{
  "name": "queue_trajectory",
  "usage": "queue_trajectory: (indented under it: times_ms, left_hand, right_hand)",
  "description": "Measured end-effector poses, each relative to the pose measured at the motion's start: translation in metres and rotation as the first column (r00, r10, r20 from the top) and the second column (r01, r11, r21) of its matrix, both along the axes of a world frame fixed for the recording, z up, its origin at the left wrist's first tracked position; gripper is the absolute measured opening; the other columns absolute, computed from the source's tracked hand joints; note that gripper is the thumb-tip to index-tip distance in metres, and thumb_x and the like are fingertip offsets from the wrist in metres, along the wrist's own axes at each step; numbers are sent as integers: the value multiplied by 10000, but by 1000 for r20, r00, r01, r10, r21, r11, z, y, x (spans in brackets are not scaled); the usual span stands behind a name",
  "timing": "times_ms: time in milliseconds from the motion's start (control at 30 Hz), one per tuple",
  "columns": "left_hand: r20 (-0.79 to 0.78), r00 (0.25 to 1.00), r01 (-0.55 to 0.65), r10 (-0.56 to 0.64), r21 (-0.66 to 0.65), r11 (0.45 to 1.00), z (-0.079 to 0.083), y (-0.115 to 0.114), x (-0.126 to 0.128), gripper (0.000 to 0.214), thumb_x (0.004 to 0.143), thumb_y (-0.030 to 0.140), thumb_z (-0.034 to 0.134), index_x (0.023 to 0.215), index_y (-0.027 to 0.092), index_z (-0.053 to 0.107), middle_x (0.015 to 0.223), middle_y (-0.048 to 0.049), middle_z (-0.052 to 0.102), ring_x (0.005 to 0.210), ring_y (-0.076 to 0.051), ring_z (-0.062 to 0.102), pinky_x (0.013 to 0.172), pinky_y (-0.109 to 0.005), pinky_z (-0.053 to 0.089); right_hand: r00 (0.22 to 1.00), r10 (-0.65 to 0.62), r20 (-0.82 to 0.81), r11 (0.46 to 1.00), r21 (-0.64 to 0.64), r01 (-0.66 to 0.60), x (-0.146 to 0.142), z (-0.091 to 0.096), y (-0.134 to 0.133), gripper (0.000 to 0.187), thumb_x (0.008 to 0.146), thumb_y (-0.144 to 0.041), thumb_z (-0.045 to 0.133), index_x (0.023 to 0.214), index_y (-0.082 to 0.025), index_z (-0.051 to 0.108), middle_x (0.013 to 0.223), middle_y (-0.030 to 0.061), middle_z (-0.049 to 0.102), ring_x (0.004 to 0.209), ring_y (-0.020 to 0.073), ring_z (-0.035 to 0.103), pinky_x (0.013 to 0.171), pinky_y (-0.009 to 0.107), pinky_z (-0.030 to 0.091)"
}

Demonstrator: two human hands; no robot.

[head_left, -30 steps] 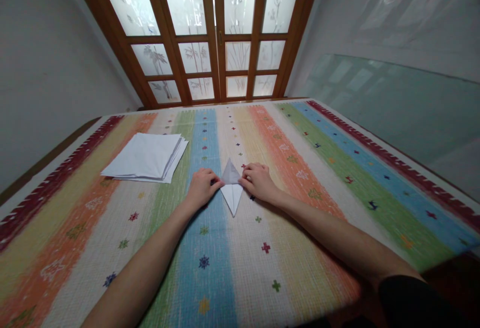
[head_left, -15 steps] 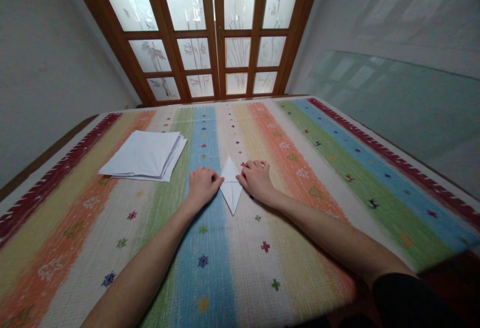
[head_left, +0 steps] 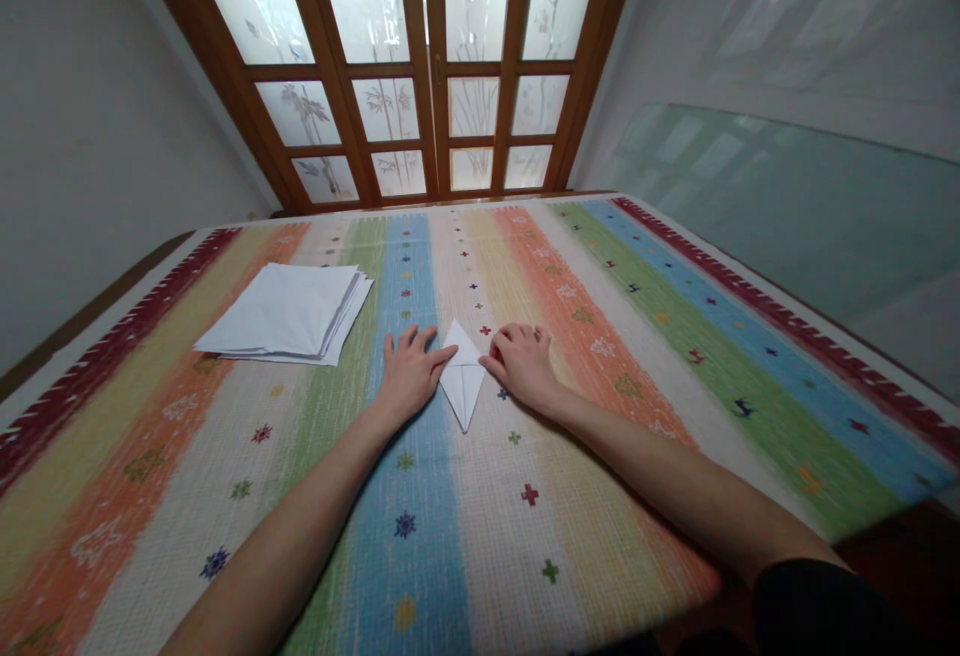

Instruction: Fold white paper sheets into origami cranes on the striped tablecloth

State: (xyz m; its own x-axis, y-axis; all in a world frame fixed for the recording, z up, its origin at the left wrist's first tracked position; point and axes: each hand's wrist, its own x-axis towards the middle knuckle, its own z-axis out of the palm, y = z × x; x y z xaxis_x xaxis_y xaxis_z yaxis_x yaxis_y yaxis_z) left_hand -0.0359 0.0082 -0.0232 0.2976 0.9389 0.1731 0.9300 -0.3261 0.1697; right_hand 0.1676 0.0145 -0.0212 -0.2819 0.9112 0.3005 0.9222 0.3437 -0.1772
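Observation:
A white sheet folded into a kite-like shape (head_left: pixel 463 381) lies on the striped tablecloth (head_left: pixel 600 356), its long point toward me. My left hand (head_left: pixel 409 373) lies flat with fingers spread, its thumb touching the paper's left corner. My right hand (head_left: pixel 521 364) has its fingers curled, the fingertips pressing on the paper's right corner. Neither hand lifts the paper off the cloth.
A stack of white paper sheets (head_left: pixel 289 312) rests on the cloth to the left of my hands. Wooden doors with frosted glass panes (head_left: pixel 420 66) stand behind the table. A glass panel (head_left: pixel 787 206) leans along the wall on the right.
The paper's raised upper flap has been pressed flat. My left hand has opened from curled fingers to a flat, spread hand beside the paper. My right hand stayed in place.

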Motion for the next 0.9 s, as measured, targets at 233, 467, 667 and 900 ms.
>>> queue_trajectory:
  times_ms: [233,467,667,900]
  left_hand:
    - [-37,998,-49,49,20,999,3,-1,-1,344,930,361,463,1230,379,631,1450,-66,467,1382,-382,306,1072,-697,180]
    - [-32,995,-90,92,64,994,-1,-1,-6,366,920,309,475,1257,334,616,1493,-102,409,1409,-410,251,1059,-719,187]
    - [27,1000,-22,16,223,975,-3,-4,-12,363,892,177,469,1203,264,635,1376,-107,540,1360,-343,362,1096,-640,202]
    - [140,989,-6,-40,313,950,3,-6,-7,215,904,255,506,939,203,712,1070,-95,690,1077,-287,558,1007,-516,331]
  right_hand:
    - [843,528,101,846,29,-533,0,-5,-3,305,948,-133,442,1171,-210,634,1249,84,645,1171,212,549,998,381,368]
    - [880,451,149,893,-88,-442,0,9,-13,225,890,-109,497,979,-162,698,1047,96,727,959,203,650,938,359,382]
    - [917,393,67,919,-74,-388,0,10,-17,193,858,-115,515,919,-152,694,952,100,723,915,216,626,896,361,370]
    - [961,95,-258,995,-8,-100,-2,-2,-2,194,866,-262,587,1016,-156,648,1057,113,671,1003,255,562,845,361,380]
